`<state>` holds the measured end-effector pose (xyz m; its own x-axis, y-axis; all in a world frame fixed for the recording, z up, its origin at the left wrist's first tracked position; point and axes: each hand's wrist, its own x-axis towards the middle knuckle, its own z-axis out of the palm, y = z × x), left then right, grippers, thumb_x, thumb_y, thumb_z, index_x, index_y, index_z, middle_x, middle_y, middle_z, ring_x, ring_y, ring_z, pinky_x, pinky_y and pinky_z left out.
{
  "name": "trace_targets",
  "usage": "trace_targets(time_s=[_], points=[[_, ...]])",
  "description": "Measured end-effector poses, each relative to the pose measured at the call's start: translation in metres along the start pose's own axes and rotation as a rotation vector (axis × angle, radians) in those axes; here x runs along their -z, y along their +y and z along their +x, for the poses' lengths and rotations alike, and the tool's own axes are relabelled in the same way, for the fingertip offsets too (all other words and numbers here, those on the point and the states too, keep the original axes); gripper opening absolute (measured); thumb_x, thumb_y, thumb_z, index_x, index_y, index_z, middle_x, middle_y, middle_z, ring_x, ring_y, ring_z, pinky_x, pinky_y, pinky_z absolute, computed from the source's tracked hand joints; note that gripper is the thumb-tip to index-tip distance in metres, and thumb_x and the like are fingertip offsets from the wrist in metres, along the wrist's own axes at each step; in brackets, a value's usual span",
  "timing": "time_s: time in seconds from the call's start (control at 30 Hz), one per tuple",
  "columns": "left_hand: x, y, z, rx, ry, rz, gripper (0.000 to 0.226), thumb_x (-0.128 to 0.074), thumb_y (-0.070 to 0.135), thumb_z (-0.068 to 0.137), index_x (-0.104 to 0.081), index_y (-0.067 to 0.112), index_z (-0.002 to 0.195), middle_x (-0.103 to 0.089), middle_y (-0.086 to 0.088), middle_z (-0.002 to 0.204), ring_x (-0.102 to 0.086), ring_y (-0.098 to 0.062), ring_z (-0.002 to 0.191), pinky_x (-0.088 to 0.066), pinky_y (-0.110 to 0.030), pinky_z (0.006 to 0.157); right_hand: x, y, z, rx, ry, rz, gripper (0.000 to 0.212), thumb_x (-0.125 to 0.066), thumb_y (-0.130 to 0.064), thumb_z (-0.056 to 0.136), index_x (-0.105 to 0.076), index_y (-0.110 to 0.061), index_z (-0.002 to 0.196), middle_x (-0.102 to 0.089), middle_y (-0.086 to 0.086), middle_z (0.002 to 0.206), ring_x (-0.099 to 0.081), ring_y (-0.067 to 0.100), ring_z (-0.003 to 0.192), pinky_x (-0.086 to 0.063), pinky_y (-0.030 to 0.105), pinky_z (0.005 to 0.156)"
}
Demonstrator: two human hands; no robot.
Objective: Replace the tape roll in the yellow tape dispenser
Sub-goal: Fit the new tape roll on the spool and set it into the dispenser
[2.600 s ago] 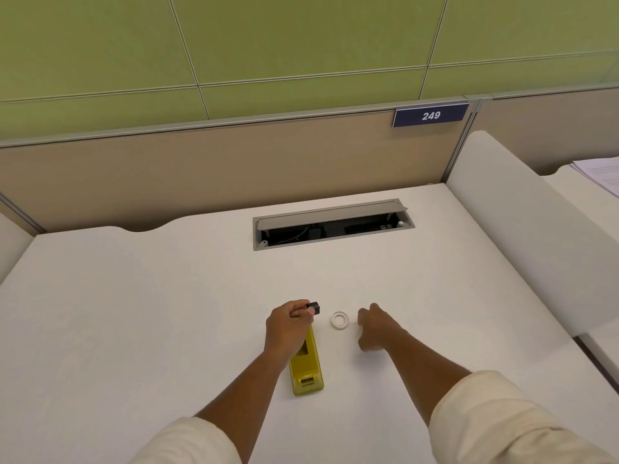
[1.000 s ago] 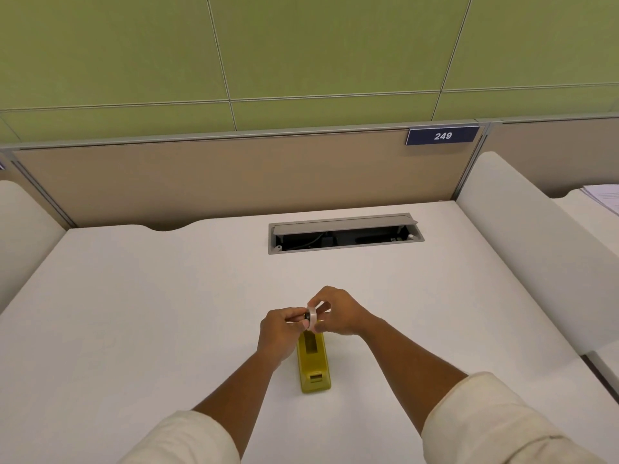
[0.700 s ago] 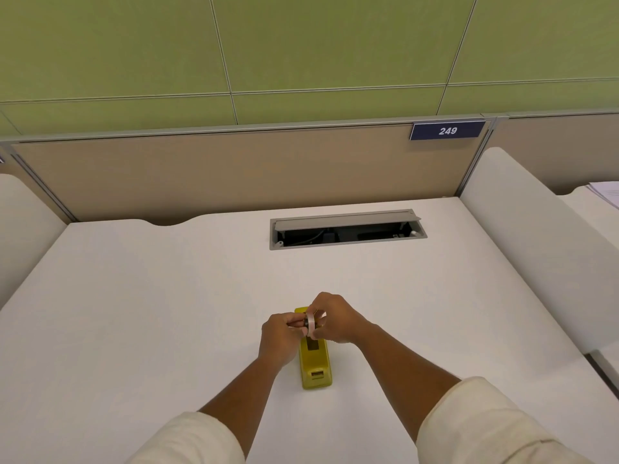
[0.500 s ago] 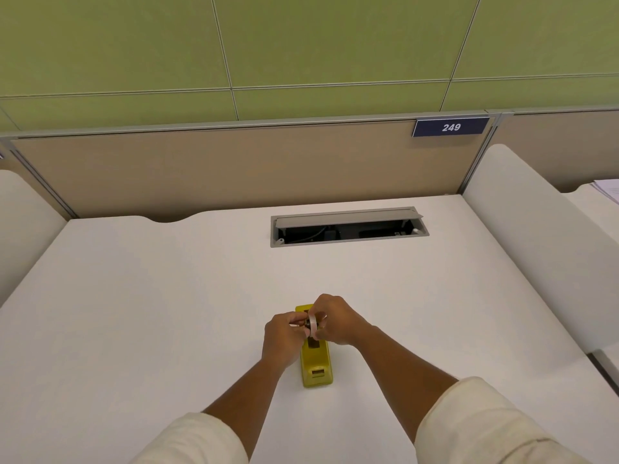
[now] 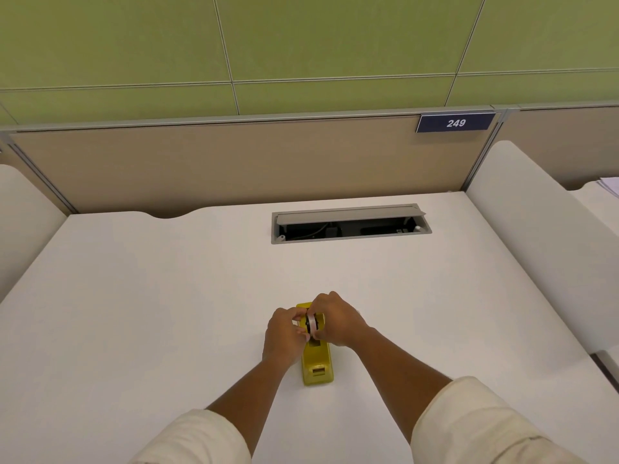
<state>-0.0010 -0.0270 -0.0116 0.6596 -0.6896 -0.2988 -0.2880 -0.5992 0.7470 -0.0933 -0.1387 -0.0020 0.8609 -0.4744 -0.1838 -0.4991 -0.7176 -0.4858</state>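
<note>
The yellow tape dispenser (image 5: 316,365) lies lengthwise on the white desk, its near end pointing at me. Just above its far half, both hands meet. My right hand (image 5: 335,321) pinches the small white tape roll (image 5: 312,323), held upright on edge. My left hand (image 5: 283,334) grips a small black spool (image 5: 306,322) pressed against the roll's left side. The dispenser's far end is partly hidden behind my fingers.
An open grey cable tray (image 5: 350,224) is set into the desk farther back. A beige partition with a blue "249" plate (image 5: 455,123) rises behind. White side panels (image 5: 536,236) border the desk on the right and left.
Earlier the roll lay on the desk right of the dispenser; my right hand picked it up. Both hands came together and have lowered slightly toward the dispenser.
</note>
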Motion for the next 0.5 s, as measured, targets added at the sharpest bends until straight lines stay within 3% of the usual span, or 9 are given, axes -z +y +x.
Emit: trace_targets(time_s=[0.23, 0.37, 0.5], points=[[-0.003, -0.002, -0.001, -0.010, 0.005, 0.077, 0.048, -0.075, 0.008, 0.077, -0.067, 0.027, 0.119, -0.057, -0.001, 0.113, -0.065, -0.024, 0.097, -0.050, -0.026, 0.080, -0.003, 0.008, -0.003, 0.040, -0.044, 0.064, 0.045, -0.082, -0.025, 0.069, -0.066, -0.022, 0.111, -0.054, -0.002, 0.118, -0.047, 0.015, 0.105, -0.034, 0.024, 0.073], [-0.004, -0.004, -0.001, -0.005, 0.008, 0.083, 0.043, -0.078, 0.013, 0.077, -0.068, 0.029, 0.115, -0.056, 0.001, 0.113, -0.066, -0.023, 0.096, -0.051, -0.029, 0.080, 0.000, 0.010, -0.005, 0.031, -0.031, 0.128, 0.036, -0.080, -0.025, 0.073, -0.068, -0.025, 0.107, -0.058, -0.002, 0.111, -0.046, 0.009, 0.092, -0.049, 0.035, 0.080], [-0.005, -0.005, 0.001, -0.006, 0.018, 0.075, 0.043, -0.081, 0.018, 0.075, -0.068, 0.027, 0.115, -0.056, 0.002, 0.112, -0.066, -0.022, 0.094, -0.051, -0.028, 0.078, 0.003, 0.012, -0.006, 0.053, -0.005, 0.093, 0.018, -0.073, -0.025, 0.079, -0.071, -0.025, 0.098, -0.062, -0.005, 0.107, -0.047, 0.009, 0.091, -0.051, 0.043, 0.084]])
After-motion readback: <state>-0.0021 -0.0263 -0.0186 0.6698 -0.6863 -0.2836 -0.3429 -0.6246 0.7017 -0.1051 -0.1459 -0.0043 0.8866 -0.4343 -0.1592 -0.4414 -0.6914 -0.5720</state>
